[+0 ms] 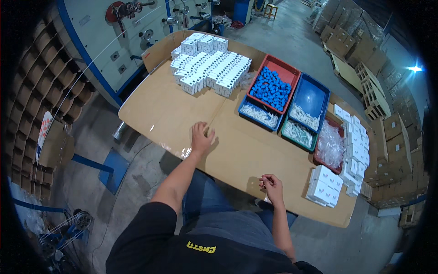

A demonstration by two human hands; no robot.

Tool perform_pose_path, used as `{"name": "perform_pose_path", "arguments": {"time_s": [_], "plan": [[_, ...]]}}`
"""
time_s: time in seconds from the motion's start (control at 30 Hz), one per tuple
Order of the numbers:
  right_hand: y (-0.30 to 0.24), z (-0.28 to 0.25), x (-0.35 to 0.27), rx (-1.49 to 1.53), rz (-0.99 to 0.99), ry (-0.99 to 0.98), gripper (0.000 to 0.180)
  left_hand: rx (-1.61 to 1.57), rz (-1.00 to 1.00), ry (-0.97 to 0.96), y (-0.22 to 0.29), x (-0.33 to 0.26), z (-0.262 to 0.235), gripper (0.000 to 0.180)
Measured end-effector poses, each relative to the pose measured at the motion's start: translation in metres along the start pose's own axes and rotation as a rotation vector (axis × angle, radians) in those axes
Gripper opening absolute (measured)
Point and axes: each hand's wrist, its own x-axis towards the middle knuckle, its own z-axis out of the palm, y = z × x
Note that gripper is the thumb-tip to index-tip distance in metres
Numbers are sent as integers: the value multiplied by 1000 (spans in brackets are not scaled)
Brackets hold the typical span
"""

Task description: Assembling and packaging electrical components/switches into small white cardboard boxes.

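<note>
Counter [242, 150]: lay bare through the middle, giving a broad flat path from near edge to lower blue tray [256, 121].
Left hand [201, 138]: had open room ahead until the box rows [212, 66].
Box rows: stood packed together, blocking the far side.
Red tray [279, 65]: sat raised over the lower blue tray, barring a low reach.
Right hand [269, 185]: had free passage leftward; faced a near box stack [325, 185] rightward.

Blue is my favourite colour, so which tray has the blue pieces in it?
The left red tray: it alone holds a heap of blue pieces, while the other trays hold pale pieces or clear plastic.
</note>
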Motion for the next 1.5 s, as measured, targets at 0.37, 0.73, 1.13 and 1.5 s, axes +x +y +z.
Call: {"name": "perform_pose_path", "arguments": {"time_s": [0.37, 0.73, 1.13, 1.5], "plan": [[59, 0, -69, 95, -86, 3, 17, -302, -13, 149, 51, -86, 12, 34], [44, 2, -65, 132, -181, 27, 20, -318, 315, -286, 119, -172, -25, 34], [59, 1, -62, 159, -117, 53, 18, -268, 265, -159, 111, -159, -1, 26], [67, 10, -43, 238, -105, 95, 17, -291, 220, -43, 101, -148, -13, 19]]}}
